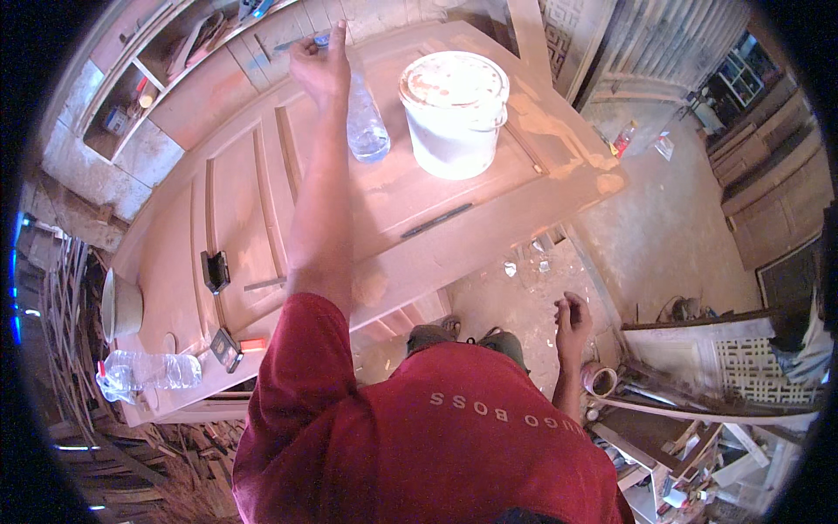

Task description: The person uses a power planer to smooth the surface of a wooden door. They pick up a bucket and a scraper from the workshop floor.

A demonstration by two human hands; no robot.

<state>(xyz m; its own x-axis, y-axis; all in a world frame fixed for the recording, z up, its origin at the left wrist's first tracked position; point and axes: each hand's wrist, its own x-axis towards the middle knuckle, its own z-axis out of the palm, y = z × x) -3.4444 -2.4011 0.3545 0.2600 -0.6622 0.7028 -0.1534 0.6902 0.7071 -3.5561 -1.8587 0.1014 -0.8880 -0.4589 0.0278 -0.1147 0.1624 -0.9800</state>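
My left arm stretches over a large brown panelled wooden door laid flat. My left hand is closed beside the upper part of a clear plastic bottle. A small blue thing like a bottle cap shows at its fingertips. The bottle stands on the door, its top partly hidden by the hand. To its right is a white lidded bucket with brown smears on the lid. My right hand hangs low at my side, fingers loosely bent and apart, with nothing visible in them.
A thin dark strip lies near the door's close edge. At the left are a black box-like piece, a clear plastic jug on its side and a pale tub. Near my right arm is a round can.
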